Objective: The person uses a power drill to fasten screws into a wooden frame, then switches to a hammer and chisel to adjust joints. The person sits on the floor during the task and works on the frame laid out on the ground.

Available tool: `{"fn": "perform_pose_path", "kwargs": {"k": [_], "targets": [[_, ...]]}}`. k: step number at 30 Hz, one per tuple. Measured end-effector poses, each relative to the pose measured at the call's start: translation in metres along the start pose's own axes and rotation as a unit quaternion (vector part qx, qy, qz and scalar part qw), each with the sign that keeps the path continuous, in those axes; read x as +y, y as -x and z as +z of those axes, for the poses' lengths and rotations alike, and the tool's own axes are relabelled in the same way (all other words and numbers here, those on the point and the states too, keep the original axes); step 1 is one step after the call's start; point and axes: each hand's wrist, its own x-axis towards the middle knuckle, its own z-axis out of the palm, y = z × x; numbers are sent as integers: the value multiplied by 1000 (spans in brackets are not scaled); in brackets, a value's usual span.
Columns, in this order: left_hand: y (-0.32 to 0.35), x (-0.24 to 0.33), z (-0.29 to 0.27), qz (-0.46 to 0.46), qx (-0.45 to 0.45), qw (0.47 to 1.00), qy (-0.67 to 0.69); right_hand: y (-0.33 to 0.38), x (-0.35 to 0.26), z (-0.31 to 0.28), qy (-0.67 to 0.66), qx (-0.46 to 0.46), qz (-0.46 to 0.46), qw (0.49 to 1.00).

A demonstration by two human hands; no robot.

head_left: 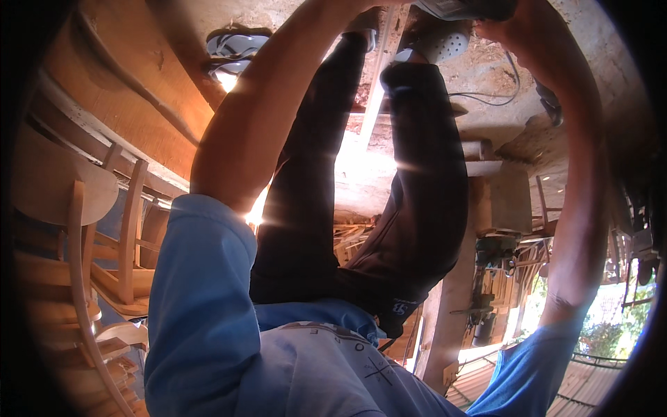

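At the top edge my right hand (499, 29) grips a dark grey tool-like body (467, 8); the frame cuts it off, so its kind cannot be made out. Just a sliver of my left hand (365, 3) shows at the top, near the same grey thing, with its fingers out of sight. A long, narrow, brightly lit strip (383, 66) runs between my legs and up toward the space between my hands. On the floor near my right hand lies a thin black cord (511, 94).
Curved wooden chair parts (76, 194) and a broad wooden panel (139, 76) stand at the left. Flip-flops (238, 43) lie on the dusty floor near my left forearm. A wooden block (504, 198) is on the right, near stacked timber. My foot wears a grey clog (445, 46).
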Motion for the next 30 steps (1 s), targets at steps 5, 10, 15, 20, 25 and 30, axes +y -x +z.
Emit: {"fn": "perform_pose_path", "kwargs": {"k": [5,10,15,20,25,30], "targets": [[8,-7,8,3,48,998,-35,1,2,7,-6,-2,22,1000],[13,-8,9,-1,55,996,-73,16,11,12,-47,24,-99,994],[16,-11,5,4,14,999,46,20,6,13,-59,11,-121,991],[20,-17,3,8,5,998,65,22,0,12,-86,-26,-71,993],[26,-24,2,1,13,997,75,13,5,26,-53,6,-116,992],[8,-25,-1,-4,13,999,33,-13,20,28,-74,-52,-91,992]]}}
